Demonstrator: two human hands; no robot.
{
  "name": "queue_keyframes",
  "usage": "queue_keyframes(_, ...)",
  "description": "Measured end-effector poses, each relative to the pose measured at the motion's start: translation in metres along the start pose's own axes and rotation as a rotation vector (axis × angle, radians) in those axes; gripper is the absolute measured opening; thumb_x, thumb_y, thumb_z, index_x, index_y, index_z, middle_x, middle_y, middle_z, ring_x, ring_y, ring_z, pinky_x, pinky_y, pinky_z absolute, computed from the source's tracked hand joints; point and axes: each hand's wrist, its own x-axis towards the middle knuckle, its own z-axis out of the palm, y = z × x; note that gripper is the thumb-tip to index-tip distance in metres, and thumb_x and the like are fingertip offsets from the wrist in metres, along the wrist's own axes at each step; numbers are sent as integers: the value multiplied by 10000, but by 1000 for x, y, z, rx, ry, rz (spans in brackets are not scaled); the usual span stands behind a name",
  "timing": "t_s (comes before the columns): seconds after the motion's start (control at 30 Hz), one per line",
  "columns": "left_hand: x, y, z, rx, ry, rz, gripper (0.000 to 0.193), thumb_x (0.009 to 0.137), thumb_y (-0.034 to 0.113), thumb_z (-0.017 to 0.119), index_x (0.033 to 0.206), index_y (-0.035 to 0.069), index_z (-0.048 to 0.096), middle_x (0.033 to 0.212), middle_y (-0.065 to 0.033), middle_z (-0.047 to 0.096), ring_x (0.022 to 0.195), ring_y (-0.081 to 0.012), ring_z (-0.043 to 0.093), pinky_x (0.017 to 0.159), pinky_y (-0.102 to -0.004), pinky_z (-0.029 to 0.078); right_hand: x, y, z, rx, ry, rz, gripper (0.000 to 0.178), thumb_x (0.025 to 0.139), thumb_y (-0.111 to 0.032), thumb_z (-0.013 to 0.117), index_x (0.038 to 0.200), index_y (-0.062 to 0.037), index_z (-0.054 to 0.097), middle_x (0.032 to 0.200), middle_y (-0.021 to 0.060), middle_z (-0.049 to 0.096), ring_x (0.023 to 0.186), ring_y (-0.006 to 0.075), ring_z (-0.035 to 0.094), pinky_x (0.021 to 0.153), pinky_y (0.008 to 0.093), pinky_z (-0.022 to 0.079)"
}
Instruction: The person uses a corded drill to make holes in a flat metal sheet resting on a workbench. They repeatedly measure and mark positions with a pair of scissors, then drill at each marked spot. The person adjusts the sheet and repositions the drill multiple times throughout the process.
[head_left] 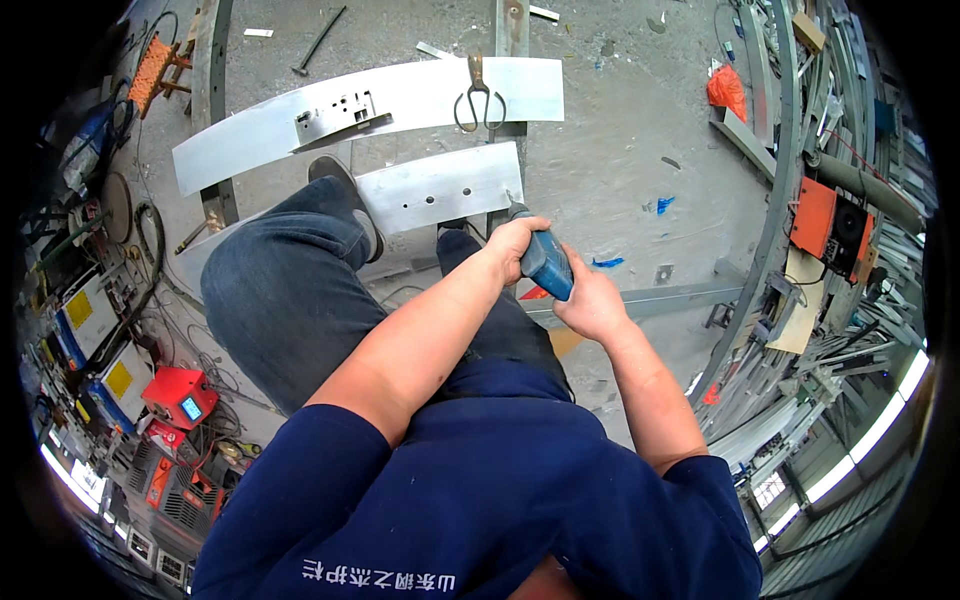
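A blue power drill is gripped by both my hands, its front end pointing up and left. My left hand wraps around its forward part, and my right hand closes on its rear. The bit meets the right end of a short silver metal plate, which has several dark holes. Beyond it lies a longer, curved metal strip. On that strip rest dark-handled scissors and a small metal piece with cutouts.
Steel beams lie under the metal pieces. At left are an orange cable reel, a red machine with a screen and tangled cables. Along the right stand an orange-and-black machine, a red bag and piled metal lengths. A hammer-like rod lies ahead.
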Motion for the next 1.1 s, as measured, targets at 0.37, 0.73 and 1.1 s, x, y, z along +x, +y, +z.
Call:
queue_keyframes(0.37, -8, 7, 4, -66, 68, 60, 283, 893, 191, 679, 1053, -25, 588, 944, -129, 639, 823, -254, 670, 757, -423, 579, 9, -12, -9, 67, -41, 52, 850, 682, -103, 662, 1489, -98, 394, 996, 256, 690, 943, 430, 669, 827, 454, 539)
queue_keyframes(0.73, 1, 3, 4, -92, 134, 117, 313, 818, 124, 727, 1002, -104, 616, 937, -165, 645, 790, -253, 658, 698, -416, 549, 14, -6, -6, 55, 0, 6, 839, 674, -88, 653, 1475, -106, 403, 994, 268, 683, 937, 458, 657, 825, 478, 532)
queue_keyframes(1.1, -9, 12, 11, -83, 151, 133, 323, 826, 120, 726, 1014, -117, 612, 948, -179, 652, 788, -272, 670, 712, -417, 564, 21, 1, -5, 59, 1, -17, 855, 671, -95, 674, 1478, -103, 390, 999, 278, 679, 941, 469, 652, 831, 487, 536)
